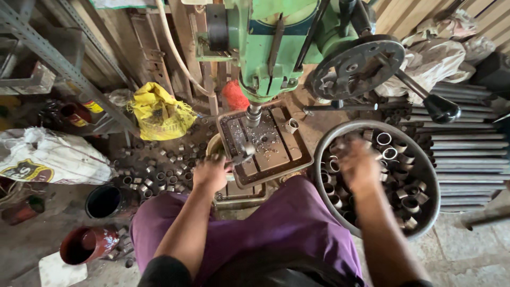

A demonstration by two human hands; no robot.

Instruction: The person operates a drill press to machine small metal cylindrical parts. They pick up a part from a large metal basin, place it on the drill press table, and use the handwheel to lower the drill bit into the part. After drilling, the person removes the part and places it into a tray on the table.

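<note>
I sit in front of a green drill press (276,48) with a slotted metal table (276,143). My left hand (210,172) is at the table's front left corner, gripping a tool whose jaws (241,154) hold a short metal ring under the spindle (253,114). My right hand (358,165), blurred by motion, reaches into a round metal basin (425,159) full of short metal tube pieces; whether its fingers hold one cannot be told. One tube piece (291,126) lies on the table's far right.
Several cut tube pieces (154,175) litter the floor at left, near a yellow bag (159,114), a white sack (48,157) and a red pot (85,244). Long steel pipes (467,154) lie stacked at right. The press's handwheel (356,66) and lever knob (442,109) overhang the basin.
</note>
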